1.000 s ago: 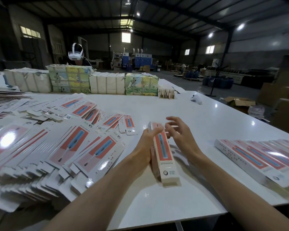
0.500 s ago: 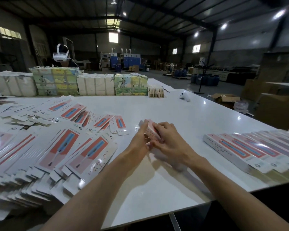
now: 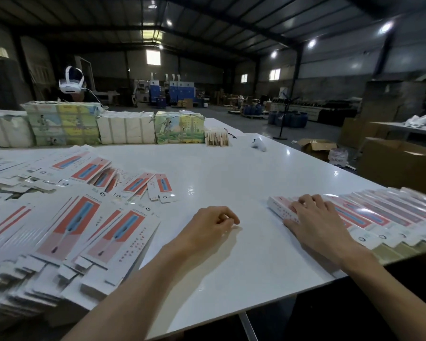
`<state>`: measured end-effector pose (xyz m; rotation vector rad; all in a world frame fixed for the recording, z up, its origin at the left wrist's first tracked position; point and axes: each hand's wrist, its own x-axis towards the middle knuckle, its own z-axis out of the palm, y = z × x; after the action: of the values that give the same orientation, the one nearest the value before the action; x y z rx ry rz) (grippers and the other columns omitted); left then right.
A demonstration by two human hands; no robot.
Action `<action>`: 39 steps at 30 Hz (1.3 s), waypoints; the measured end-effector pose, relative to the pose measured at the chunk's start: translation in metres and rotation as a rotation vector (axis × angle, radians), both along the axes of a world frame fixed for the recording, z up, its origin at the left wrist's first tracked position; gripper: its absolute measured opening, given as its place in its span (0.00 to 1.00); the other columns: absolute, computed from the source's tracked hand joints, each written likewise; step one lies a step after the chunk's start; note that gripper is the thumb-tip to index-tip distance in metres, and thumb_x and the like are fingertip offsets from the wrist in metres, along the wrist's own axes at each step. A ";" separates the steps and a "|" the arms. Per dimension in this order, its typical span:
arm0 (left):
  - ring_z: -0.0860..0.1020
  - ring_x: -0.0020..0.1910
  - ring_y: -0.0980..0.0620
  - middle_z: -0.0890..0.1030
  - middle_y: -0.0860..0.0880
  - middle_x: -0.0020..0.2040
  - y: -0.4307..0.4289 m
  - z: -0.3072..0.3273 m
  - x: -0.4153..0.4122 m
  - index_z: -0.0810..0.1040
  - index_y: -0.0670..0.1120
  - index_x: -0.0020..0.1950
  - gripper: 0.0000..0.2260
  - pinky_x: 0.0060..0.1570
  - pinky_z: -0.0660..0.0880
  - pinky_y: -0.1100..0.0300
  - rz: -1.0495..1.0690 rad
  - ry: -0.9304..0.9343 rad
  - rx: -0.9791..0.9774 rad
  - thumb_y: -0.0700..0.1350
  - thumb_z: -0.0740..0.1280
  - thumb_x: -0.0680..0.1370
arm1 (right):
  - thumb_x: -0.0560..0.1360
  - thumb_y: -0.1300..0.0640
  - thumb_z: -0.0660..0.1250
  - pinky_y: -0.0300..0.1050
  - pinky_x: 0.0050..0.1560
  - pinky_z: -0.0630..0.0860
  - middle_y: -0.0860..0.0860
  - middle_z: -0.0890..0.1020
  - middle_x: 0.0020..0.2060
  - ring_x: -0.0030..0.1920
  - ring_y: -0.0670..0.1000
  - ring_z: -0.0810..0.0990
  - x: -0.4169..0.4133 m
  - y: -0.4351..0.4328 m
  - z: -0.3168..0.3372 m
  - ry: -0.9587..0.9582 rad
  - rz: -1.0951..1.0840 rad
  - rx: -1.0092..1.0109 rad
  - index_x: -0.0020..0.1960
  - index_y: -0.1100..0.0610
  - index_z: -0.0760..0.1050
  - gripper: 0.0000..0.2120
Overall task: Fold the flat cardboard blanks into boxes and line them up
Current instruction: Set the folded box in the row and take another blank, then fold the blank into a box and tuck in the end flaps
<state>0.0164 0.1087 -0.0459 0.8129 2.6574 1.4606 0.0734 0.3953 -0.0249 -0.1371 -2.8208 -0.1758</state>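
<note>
Dim warehouse, ceiling lamps (image 3: pixel 311 43), small windows (image 3: pixel 153 57), blue machines (image 3: pixel 182 91)

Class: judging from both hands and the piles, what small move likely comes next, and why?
Probably the left hand reaches left for the nearest flat blank: it lies empty on the table, while the right hand rests flat on the end box, already set against the row of folded boxes.

Left hand (image 3: pixel 210 225) rests loosely curled on the desk (image 3: pixel 231 168) near its middle; right hand (image 3: pixel 312 217) lies flat, fingers spread, toward its right edge.
</note>
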 end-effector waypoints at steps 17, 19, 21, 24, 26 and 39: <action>0.82 0.54 0.46 0.85 0.46 0.57 -0.002 0.052 0.018 0.84 0.49 0.59 0.10 0.53 0.78 0.53 0.027 0.027 -0.475 0.49 0.64 0.84 | 0.84 0.51 0.60 0.49 0.51 0.74 0.50 0.84 0.58 0.57 0.55 0.82 -0.069 -0.118 0.001 0.078 0.277 -0.336 0.65 0.54 0.76 0.13; 0.83 0.52 0.45 0.84 0.45 0.57 -0.015 0.065 0.022 0.83 0.47 0.59 0.11 0.55 0.81 0.49 0.119 0.073 -0.549 0.50 0.65 0.84 | 0.84 0.51 0.60 0.49 0.50 0.74 0.50 0.83 0.57 0.56 0.55 0.82 -0.072 -0.117 -0.008 0.039 0.310 -0.318 0.63 0.53 0.76 0.12; 0.84 0.49 0.45 0.85 0.44 0.54 -0.035 0.073 0.027 0.82 0.43 0.56 0.12 0.54 0.82 0.49 0.284 0.137 -0.623 0.50 0.65 0.85 | 0.84 0.51 0.59 0.49 0.48 0.73 0.49 0.82 0.53 0.53 0.55 0.82 -0.073 -0.114 -0.012 0.042 0.339 -0.310 0.59 0.52 0.76 0.09; 0.82 0.47 0.46 0.82 0.46 0.47 -0.075 0.084 0.039 0.78 0.44 0.49 0.15 0.46 0.77 0.54 0.532 0.173 -0.781 0.56 0.69 0.83 | 0.84 0.52 0.58 0.50 0.48 0.75 0.47 0.81 0.50 0.51 0.54 0.81 -0.072 -0.113 -0.015 0.045 0.362 -0.291 0.55 0.51 0.75 0.08; 0.80 0.43 0.50 0.81 0.50 0.43 -0.094 0.088 0.052 0.78 0.44 0.49 0.22 0.45 0.74 0.56 0.588 0.075 -0.869 0.64 0.70 0.79 | 0.84 0.52 0.57 0.50 0.50 0.76 0.47 0.81 0.49 0.51 0.54 0.80 -0.073 -0.114 -0.015 0.039 0.375 -0.293 0.55 0.52 0.75 0.08; 0.83 0.49 0.51 0.81 0.49 0.50 -0.105 0.089 0.061 0.74 0.45 0.55 0.21 0.48 0.78 0.60 0.600 -0.072 -0.974 0.57 0.78 0.76 | 0.83 0.53 0.59 0.47 0.45 0.71 0.44 0.80 0.46 0.47 0.50 0.78 -0.071 -0.110 -0.014 0.035 0.422 -0.412 0.55 0.50 0.76 0.08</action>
<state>0.0775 0.0038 0.0426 -0.1214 3.1048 0.0318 0.0027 0.2855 -0.0388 0.3594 -2.7354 0.4961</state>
